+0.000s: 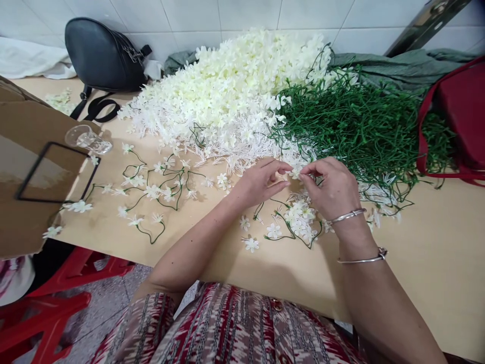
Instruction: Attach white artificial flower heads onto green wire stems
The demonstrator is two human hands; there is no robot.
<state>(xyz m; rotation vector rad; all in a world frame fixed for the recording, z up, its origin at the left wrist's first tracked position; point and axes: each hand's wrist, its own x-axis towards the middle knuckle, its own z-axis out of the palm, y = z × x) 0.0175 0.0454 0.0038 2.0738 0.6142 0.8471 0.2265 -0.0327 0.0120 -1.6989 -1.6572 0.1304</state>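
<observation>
My right hand (333, 187), with two bangles at the wrist, pinches a small white flower (296, 171) between thumb and fingertips. Facing it, my left hand (261, 182) has its thumb and index finger apart, with the index fingertip close to that flower. Whether it touches is unclear. Beyond my hands rises a big heap of white petals (235, 91), and a pile of green plastic stems (364, 121) lies on its right. Loose white blossoms (301, 220) lie under and between my hands. Green stems bearing white flowers (153, 191) are spread on the table to the left.
A black bag (104, 55) stands at the back left, near a clear plastic cup (89, 139) lying tipped. At the left edge is a cardboard box (34, 121). A red bag (462, 116) sits at the right. Red stools (45, 313) stand below the table (435, 253).
</observation>
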